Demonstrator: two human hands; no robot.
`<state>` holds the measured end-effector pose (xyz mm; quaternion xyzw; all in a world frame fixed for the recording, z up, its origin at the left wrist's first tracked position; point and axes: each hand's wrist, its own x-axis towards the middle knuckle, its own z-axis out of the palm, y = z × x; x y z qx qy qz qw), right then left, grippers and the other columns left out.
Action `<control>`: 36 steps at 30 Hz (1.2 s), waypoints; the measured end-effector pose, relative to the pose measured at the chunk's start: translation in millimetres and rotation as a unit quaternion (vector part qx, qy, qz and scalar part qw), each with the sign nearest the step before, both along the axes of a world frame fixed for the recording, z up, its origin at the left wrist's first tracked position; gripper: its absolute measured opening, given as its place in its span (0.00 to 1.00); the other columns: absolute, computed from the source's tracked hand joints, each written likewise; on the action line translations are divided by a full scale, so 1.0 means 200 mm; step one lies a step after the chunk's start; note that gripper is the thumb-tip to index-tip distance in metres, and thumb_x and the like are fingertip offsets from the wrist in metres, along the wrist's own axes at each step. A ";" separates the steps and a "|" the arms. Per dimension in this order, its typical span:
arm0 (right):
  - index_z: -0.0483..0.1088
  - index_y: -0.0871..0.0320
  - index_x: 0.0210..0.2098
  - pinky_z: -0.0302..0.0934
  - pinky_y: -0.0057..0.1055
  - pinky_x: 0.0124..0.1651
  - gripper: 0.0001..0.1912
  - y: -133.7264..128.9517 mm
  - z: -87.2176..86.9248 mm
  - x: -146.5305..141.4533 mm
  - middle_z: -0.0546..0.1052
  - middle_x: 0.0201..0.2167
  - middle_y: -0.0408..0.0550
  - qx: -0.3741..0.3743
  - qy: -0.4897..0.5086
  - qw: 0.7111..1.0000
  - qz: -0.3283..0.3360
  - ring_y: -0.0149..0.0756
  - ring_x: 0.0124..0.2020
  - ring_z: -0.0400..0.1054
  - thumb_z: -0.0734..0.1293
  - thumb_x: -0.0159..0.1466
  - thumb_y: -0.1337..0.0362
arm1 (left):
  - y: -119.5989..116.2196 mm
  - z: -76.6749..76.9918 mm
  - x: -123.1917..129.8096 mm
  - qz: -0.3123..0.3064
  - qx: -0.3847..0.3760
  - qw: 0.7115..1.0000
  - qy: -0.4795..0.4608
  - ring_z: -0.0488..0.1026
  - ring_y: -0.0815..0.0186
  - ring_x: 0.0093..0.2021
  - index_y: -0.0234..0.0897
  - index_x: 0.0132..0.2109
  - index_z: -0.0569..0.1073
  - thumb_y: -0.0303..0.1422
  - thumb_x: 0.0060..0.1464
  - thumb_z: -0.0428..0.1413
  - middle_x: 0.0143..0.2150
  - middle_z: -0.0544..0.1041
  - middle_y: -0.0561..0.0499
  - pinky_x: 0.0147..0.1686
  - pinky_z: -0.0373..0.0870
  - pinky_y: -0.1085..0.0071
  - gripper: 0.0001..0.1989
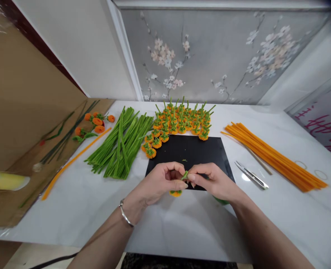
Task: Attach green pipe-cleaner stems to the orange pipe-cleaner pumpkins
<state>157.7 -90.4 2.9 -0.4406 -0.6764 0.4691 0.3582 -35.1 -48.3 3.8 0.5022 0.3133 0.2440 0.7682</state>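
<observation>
My left hand (162,182) and my right hand (213,181) meet over the near edge of a black mat (193,149). Both pinch a short green fuzzy piece (185,175) between thumb and fingers. Just below my left fingers an orange flower head with a green top (176,193) shows; whether it joins the green piece is hidden. Many similar orange flowers (182,125) with upright green stems stand along the mat's back and left edges. A tiny green scrap (184,160) lies on the mat.
Green fuzzy stems (122,145) are piled left of the mat. Orange stems (277,158) lie at the right, beside metal tweezers (251,175). One orange stem (73,160) and several orange blooms (97,121) lie near cardboard at the left. Something green shows under my right wrist.
</observation>
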 end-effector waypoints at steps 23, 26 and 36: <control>0.67 0.57 0.29 0.55 0.30 0.38 0.15 0.01 -0.04 -0.04 0.73 0.27 0.44 0.176 -0.238 0.954 -0.050 0.32 0.30 0.66 0.56 0.70 0.64 | 0.00 -0.02 0.05 0.081 0.256 0.951 0.155 0.66 0.71 0.33 0.33 0.25 0.71 0.30 0.46 0.63 0.36 0.67 0.52 0.32 0.62 0.73 0.09; 0.67 0.57 0.29 0.54 0.30 0.38 0.15 0.01 -0.04 -0.03 0.72 0.27 0.43 0.176 -0.230 0.956 -0.046 0.31 0.30 0.65 0.57 0.70 0.65 | 0.01 0.00 0.03 -0.005 0.166 0.979 0.119 0.68 0.68 0.37 0.33 0.30 0.77 0.29 0.46 0.62 0.43 0.69 0.48 0.37 0.66 0.71 0.04; 0.68 0.57 0.29 0.55 0.26 0.32 0.14 0.01 -0.03 -0.01 0.71 0.26 0.42 0.110 -0.139 0.984 -0.031 0.29 0.28 0.64 0.58 0.69 0.62 | 0.04 -0.02 0.02 -0.016 0.023 0.998 0.063 0.69 0.69 0.37 0.33 0.29 0.80 0.30 0.41 0.67 0.42 0.71 0.48 0.40 0.68 0.71 0.05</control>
